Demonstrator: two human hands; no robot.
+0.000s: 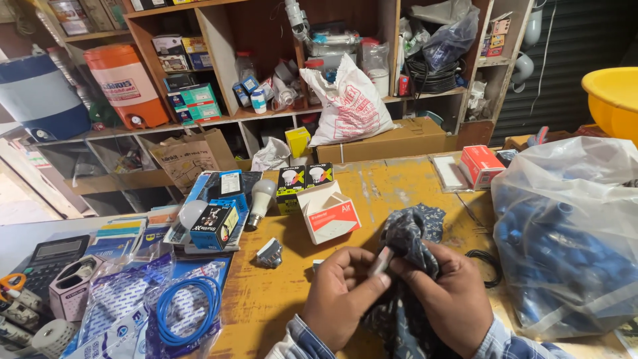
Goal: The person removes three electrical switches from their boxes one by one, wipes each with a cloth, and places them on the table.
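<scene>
While both hands pinch a small grey part (381,260), left hand (340,292) and right hand (446,296) fingers clamped on it, a patterned cloth (407,233) drapes beneath, just beside the open white-and-red box (329,213) on the table (392,183).

My left hand (342,292) and right hand (442,299) low at counter (392,189) front edge. Bare yellow strip ahead, between open white-red box (329,214) and big plastic bag (565,239). Bag walls off right side. Small grey part (269,252), bulb (260,199), blue cable coil (189,309) crowd left. Black cable (488,262) just beside my right hand.
</scene>
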